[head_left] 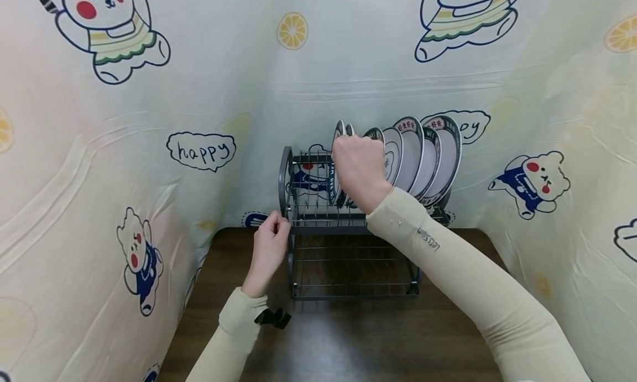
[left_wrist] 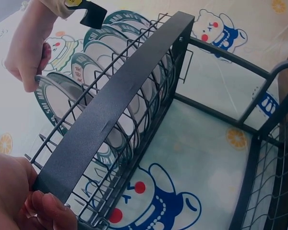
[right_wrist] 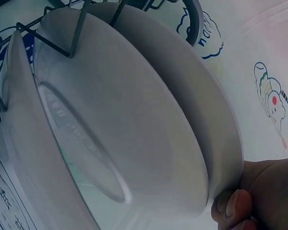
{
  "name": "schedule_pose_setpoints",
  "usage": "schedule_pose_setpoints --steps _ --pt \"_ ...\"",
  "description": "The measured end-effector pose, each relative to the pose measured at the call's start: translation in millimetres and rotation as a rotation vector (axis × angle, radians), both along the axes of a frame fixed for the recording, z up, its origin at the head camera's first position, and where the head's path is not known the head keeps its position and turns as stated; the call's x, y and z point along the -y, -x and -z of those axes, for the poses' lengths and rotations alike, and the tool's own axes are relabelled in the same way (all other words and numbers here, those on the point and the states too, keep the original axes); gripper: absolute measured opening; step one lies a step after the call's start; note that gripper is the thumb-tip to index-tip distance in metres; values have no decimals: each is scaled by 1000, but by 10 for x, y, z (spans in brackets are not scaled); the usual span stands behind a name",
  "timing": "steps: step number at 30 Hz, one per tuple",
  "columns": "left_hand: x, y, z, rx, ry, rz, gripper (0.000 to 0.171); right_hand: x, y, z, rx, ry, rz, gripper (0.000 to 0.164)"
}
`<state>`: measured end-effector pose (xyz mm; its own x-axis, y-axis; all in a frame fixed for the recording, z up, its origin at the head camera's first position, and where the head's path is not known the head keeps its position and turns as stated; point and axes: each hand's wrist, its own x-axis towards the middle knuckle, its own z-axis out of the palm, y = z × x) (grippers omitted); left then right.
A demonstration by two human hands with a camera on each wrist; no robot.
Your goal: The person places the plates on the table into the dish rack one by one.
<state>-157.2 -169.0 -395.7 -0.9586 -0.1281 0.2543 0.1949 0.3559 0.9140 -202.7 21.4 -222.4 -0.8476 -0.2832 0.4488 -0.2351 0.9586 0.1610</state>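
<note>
A dark metal two-tier dish rack (head_left: 328, 231) stands on the table, with white plates with dark patterned rims upright in its upper tier. My right hand (head_left: 360, 166) pinches the rim of the leftmost plate (left_wrist: 53, 103). In the right wrist view, its fingers are at the edge of the outermost plate (right_wrist: 225, 124), with another plate (right_wrist: 120, 110) close behind. My left hand (head_left: 271, 241) grips the front left corner of the rack's upper frame. Part of the plate row is hidden behind my right hand in the head view.
Several plates (head_left: 410, 155) lean together on the rack's right side. The rack's lower wire shelf (head_left: 348, 285) sits below, over the brown wooden table (head_left: 378, 338). A patterned cloth (head_left: 259, 94) with bears and orange slices surrounds the table at the back and sides.
</note>
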Motion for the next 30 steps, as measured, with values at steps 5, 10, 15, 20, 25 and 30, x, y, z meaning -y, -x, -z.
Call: schedule_pose_setpoints --steps 5,10,15,20,25,30 --pt "1 7 2 2 8 -3 21 3 17 29 -10 12 -15 38" --pt "-1 1 -3 -1 8 -5 22 13 28 52 -15 8 -17 40" --pt "-3 -1 -6 1 11 -10 22 25 27 59 7 -3 -8 43" --pt "-6 -11 -11 5 -1 -2 22 24 32 63 16 -5 -7 42" --pt "-10 -10 -11 6 -11 4 22 11 49 64 17 1 -12 38" --pt "-7 0 7 16 -21 3 21 3 59 60 40 1 -7 35"
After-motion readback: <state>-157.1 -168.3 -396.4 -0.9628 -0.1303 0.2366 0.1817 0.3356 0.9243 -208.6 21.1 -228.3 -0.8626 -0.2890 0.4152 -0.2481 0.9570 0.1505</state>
